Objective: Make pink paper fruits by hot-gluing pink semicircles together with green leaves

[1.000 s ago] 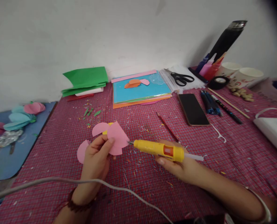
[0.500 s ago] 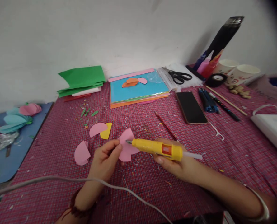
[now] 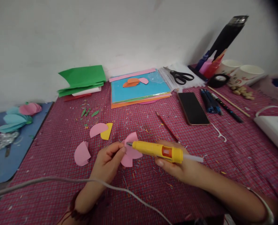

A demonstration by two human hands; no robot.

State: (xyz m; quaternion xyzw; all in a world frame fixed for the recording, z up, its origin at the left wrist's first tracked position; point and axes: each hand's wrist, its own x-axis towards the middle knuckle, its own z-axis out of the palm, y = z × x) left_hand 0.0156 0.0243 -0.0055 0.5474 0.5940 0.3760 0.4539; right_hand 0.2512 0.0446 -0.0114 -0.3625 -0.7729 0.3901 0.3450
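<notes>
Between thumb and fingers, my left hand (image 3: 108, 161) pinches a pink paper flower (image 3: 131, 153) made of several folded petals. My right hand (image 3: 176, 165) is wrapped round a yellow hot glue gun (image 3: 150, 148), whose metal nozzle points left and lies over the flower's inner edge, close to my left fingertips. Whether the nozzle touches the paper I cannot tell. A clear glue stick (image 3: 193, 158) juts from the gun's back end. Left of my left hand lie a pile of pink half-round papers (image 3: 81, 153), a single pink piece (image 3: 98, 129) and a yellow piece (image 3: 107, 131).
A pale cable (image 3: 59, 179) crosses the front, over my left forearm. A red pencil (image 3: 167, 126) and a phone (image 3: 193, 108) lie beyond my right hand. Behind are coloured sheets (image 3: 139, 93), green paper (image 3: 82, 78) and scissors (image 3: 180, 76). Paper flowers (image 3: 17, 122) lie at left.
The pink paper flower has turned and shifted slightly right and towards me. My left fingers moved a little right with it, and the nozzle now lies nearer to them.
</notes>
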